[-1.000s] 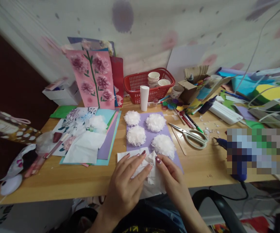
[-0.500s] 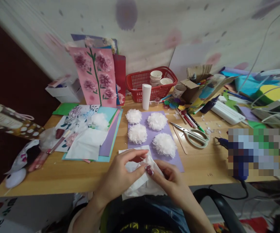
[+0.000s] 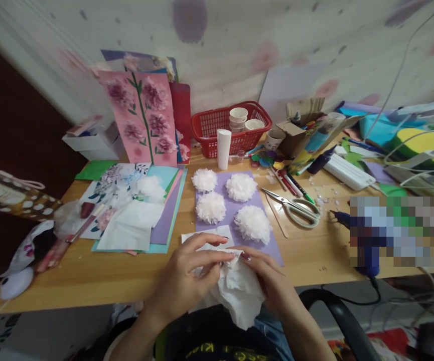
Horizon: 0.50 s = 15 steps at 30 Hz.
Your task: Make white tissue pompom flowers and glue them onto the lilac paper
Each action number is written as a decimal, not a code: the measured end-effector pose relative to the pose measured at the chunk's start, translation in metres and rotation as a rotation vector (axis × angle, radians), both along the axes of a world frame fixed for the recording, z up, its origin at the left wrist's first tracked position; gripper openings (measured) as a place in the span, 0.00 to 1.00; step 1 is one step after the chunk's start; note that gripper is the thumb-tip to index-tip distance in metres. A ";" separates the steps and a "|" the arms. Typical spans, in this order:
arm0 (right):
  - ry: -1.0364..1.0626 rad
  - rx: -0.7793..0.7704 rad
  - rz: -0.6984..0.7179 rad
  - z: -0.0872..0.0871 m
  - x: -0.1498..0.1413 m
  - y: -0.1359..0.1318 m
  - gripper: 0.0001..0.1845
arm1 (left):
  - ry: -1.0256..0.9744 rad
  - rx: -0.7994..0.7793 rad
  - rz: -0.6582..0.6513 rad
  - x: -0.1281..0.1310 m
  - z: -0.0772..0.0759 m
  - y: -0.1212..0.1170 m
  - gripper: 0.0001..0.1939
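A white tissue (image 3: 238, 291) hangs crumpled from between my hands at the table's front edge. My left hand (image 3: 197, 265) pinches its upper edge with thumb and fingers, and my right hand (image 3: 267, 273) grips the same edge from the other side. Under my left fingers lies a flat white sheet (image 3: 219, 234), partly hidden. Just beyond is a purple sheet (image 3: 222, 185) bearing several fluffy white paper flowers (image 3: 252, 224). Scissors (image 3: 295, 206) and a thin wooden stick (image 3: 277, 218) lie to the right of the purple sheet.
Coloured papers with a white tissue (image 3: 128, 228) on top lie at left. Behind stand a pink flower picture (image 3: 141, 118), a red basket (image 3: 217, 125) and a white roll (image 3: 223, 150). A blue glue gun (image 3: 369, 250) and cable sit at right, beside markers (image 3: 294, 185).
My hands have turned the tissue between them, and its loose part now hangs down over the table's front edge. The flowers and scissors stay in place; the view shifts slightly.
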State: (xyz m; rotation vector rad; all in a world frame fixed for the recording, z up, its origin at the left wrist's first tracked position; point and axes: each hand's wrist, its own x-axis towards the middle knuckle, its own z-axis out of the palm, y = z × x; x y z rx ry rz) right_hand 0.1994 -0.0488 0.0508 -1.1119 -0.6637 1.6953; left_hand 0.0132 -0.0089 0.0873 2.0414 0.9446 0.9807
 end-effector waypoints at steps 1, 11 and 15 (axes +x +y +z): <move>0.019 -0.021 -0.027 -0.001 0.000 0.000 0.18 | 0.013 0.005 -0.003 0.000 0.000 0.001 0.19; 0.108 0.018 0.078 0.006 -0.004 0.009 0.18 | -0.206 -0.601 0.025 -0.005 -0.006 -0.008 0.26; 0.013 -0.009 -0.024 0.002 -0.005 0.007 0.21 | -0.236 -0.810 0.182 -0.010 -0.011 -0.009 0.23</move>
